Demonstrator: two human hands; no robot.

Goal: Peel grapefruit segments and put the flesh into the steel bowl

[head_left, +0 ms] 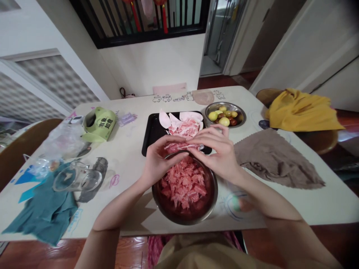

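Note:
A metal bowl (213, 198) near the table's front edge holds a heap of loose reddish-pink pomelo flesh (183, 183). Over its far rim, my left hand (159, 158) and my right hand (220, 151) are curled around a pomelo segment (178, 147), with fingers and thumbs closed on it from both sides. The fingers hide part of the segment. Just beyond my hands is a black tray (153, 130), partly covered by my fingers. On it lie thick pale peel pieces (190, 116) and a pile of pinkish-white membrane scraps (185, 129).
A steel bowl of small green and brown fruits (223, 121) stands behind my right hand. Right lies a brown cloth (277, 157); a yellow cloth (303, 110) hangs over a chair. Left are a glass pitcher (78, 179), teal cloth (45, 209), plastic bag (63, 140) and green pouch (101, 125).

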